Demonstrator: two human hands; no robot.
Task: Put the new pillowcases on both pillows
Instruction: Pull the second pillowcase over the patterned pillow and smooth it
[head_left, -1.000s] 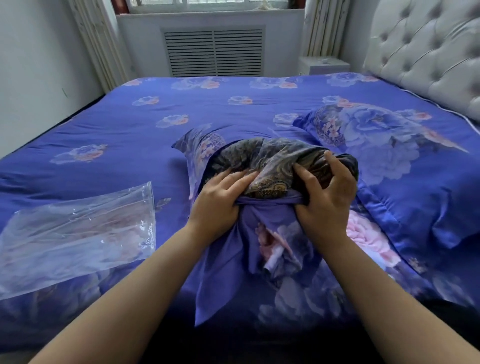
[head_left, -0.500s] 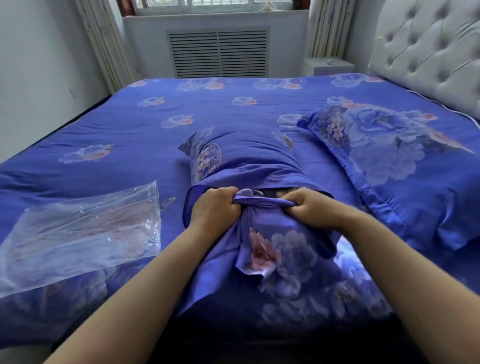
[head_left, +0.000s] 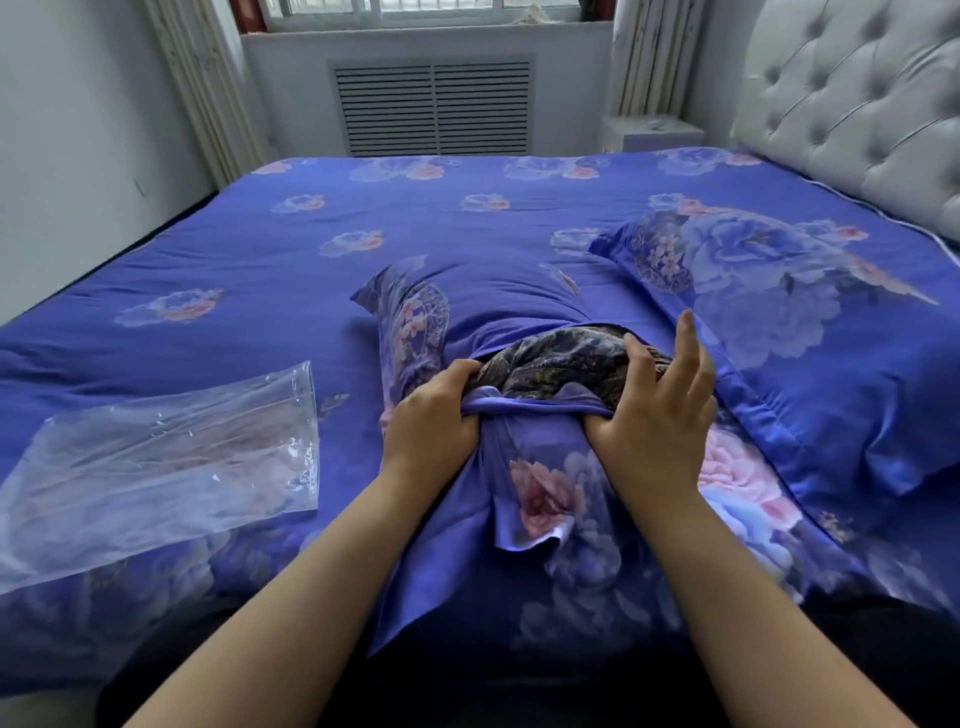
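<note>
A dark patterned pillow (head_left: 561, 358) lies mid-bed, mostly inside a blue floral pillowcase (head_left: 498, 306); only its near end shows at the opening. My left hand (head_left: 434, 421) grips the bunched edge of the pillowcase opening at the pillow's left. My right hand (head_left: 654, 410) has its fingers spread, thumb and palm against the pillow's end and the case edge, the other fingers lifted. A second pillow (head_left: 779, 291) in a matching blue floral case lies to the right by the headboard.
A blue floral duvet (head_left: 260, 249) covers the whole bed. A clear plastic bag (head_left: 156, 462) lies flat at the left. The tufted grey headboard (head_left: 857, 114) stands at the right; a radiator grille (head_left: 434, 109) and a small nightstand (head_left: 652, 132) are beyond the bed.
The pillowcase opening, pulled closed over the pillow half a second ago, has slipped back and the dark pillow end shows again. My right hand has let go and spread its fingers.
</note>
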